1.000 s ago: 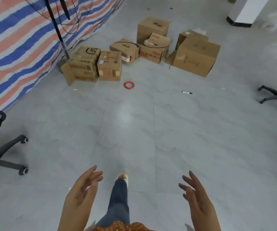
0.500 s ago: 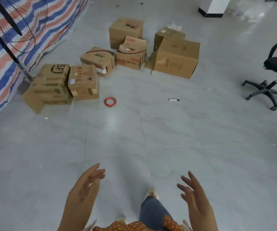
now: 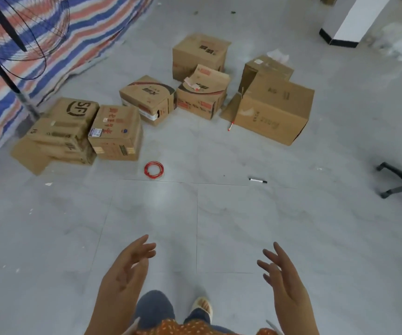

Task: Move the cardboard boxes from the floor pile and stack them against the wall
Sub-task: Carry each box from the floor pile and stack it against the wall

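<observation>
Head view: left hand and right hand both spread open, holding nothing, cardboard boxes scattered on the floor well ahead of them, so looks like stacking's barely begun.

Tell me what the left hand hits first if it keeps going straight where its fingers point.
Bare grey tile floor first; the open left hand points forward and slightly right. Further along that line, roughly, lies the red coil of wire, though depth is unclear.

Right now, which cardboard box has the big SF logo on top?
The SF box, leftmost, nearest the striped tarp; no other box shows that logo.
</observation>
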The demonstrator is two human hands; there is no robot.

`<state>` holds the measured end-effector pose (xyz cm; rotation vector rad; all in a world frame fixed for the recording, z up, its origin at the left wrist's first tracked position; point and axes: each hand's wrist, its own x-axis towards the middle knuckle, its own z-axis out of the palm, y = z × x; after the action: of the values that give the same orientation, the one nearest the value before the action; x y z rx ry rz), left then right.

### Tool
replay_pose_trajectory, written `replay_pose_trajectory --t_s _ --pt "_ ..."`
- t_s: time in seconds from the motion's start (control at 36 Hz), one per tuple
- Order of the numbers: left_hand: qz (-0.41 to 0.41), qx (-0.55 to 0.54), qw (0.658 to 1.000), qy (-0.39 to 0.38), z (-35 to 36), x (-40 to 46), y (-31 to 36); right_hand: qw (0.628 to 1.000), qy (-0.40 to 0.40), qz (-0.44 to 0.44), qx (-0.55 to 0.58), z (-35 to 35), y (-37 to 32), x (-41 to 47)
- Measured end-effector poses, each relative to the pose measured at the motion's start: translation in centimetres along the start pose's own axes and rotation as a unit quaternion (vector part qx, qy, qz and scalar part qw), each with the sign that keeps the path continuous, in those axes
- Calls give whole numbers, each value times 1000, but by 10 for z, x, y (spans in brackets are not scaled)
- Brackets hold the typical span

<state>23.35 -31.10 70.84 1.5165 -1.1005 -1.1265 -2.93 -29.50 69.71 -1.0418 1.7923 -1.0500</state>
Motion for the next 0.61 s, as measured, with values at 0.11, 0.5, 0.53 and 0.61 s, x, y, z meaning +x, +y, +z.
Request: replay_pose_trajectory --t_s 0.11,0.5,0.53,0.61 --pt "-30 17 999 27 12 43 4 999 -34 3 -9 16 -7 54" --pt "-51 13 994 95 -14 280 27 997 -73 -4 -22 147 -94 267" --pt "-46 4 993 104 -20 298 31 997 -77 -3 -20 159 -104 281" --pt "-45 -15 988 145 -42 342 37 995 -96 -17 -32 197 -144 316"
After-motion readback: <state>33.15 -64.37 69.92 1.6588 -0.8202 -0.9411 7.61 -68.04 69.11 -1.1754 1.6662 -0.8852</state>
